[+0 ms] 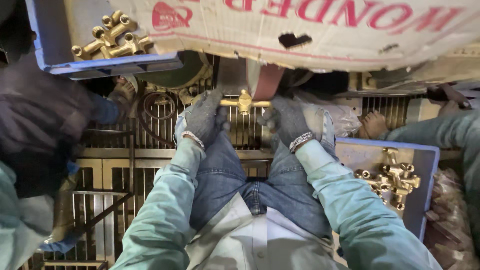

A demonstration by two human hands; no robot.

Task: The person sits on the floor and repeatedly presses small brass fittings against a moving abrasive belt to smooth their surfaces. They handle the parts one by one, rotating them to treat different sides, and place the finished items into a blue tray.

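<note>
Holding: both gloved hands grip one brass fitting (244, 102) between them, up against the belt (266, 80) of a machine just ahead of the knees.
Left hand: the left hand (204, 119) has its fingers curled tight round the left arm of the fitting; the grey glove hides the fingertips.
Right hand: the right hand (287, 121) is wrapped the same way round the right arm, fingers closed on it.
Fitting: cross-shaped, yellow and shiny, lying level between the two hands, its middle touching or just beside the reddish belt; I cannot tell which from here.
Upper left crate: a blue crate (52, 62) holds a small cluster of brass pieces (112, 36) of the same kind, lying loose on its floor.
Right crate: another blue crate (425, 170) beside the right thigh holds a similar heap (390, 181) of brass pieces.
Progress: judging by the two heaps, some pieces look handled and some wait, but which crate is which I cannot tell; the one in hand looks to be mid-way through its turn at the belt.
Cover: a sheet of cardboard (320, 30) lies over the top of the machine.
Others: bare feet (374, 124) and sleeves of other people show at both sides, well apart from these hands.
Floor: a metal grating (107, 190) runs beneath the legs.
</note>
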